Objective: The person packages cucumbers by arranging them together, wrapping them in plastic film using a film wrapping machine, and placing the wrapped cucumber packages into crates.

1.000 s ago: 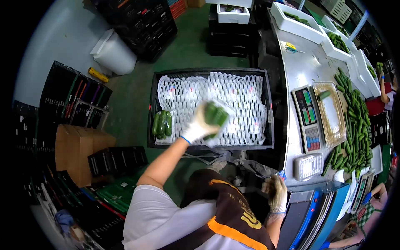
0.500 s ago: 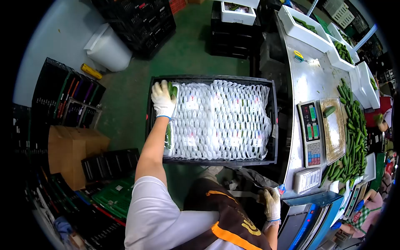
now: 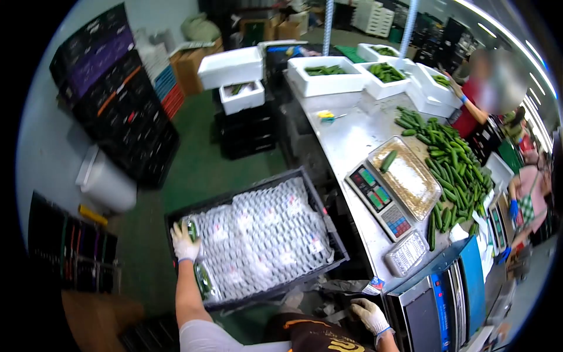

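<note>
At the lower left of the frame, the fingers of the gloved left hand [image 3: 185, 243] are spreading at the crate's left edge and touching the upper cucumber pack [image 3: 193, 230]; whether they are gripping it, one cannot tell. That pack is lying just inside the black crate [image 3: 341, 253], beside the white foam netting [image 3: 264, 234]. The lower cucumber pack [image 3: 203, 280] is lying below the hand, along the same side. The netting is covering most of the crate's contents, with small labels showing through.

At the bottom of the frame, right of center, the gloved right hand [image 3: 369, 315] is hovering near the blue-edged machine [image 3: 437, 305], its fingers hanging loosely open and slightly bent.

Right of the crate, the metal desk [image 3: 358, 126] is carrying a scale [image 3: 378, 200], whose pan [image 3: 413, 182] is holding a single cucumber [image 3: 388, 161]. A clear lidded container [image 3: 406, 253] is sitting just below the scale's keypad, and a large cucumber pile [image 3: 457, 170] is spreading to the right of the pan.

Farther up, yellow-handled scissors [image 3: 326, 115] are lying on the desk, below the white foam boxes [image 3: 325, 85] with cucumbers. At the upper right, a person in red [image 3: 469, 111] is reaching toward one box.
</note>
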